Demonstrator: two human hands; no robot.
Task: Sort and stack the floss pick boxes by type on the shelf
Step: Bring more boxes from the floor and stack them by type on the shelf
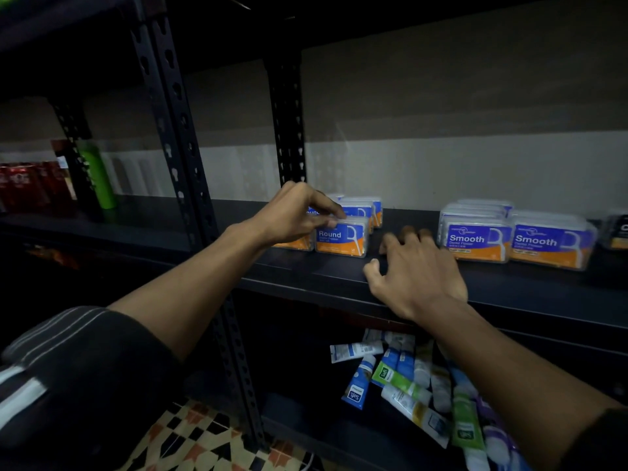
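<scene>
L hand [295, 214] curls over the Round boxes [341, 237], thumb and fingers pinching the top box [313, 212] (mostly hidden). R hand [418, 270] is open, fingers spread, low over the shelf [306, 278] btwn those and the Smooth boxes [477, 241], just right. Boxes stand w/ labels facing out, long sides along the shelf edge.

At mid-frame, between the Round boxes [341, 237] and the Smooth boxes [475, 240], you have a bare strip of shelf board [326, 270], and your right hand [418, 270] lies in it. Above both groups there is free room up to the next shelf. A rear post [289, 130] rises just behind the Round boxes, where your left hand [293, 215] grips them. A front post [176, 137] bars the left, and a dark box [616, 232] crowds the right edge.
</scene>
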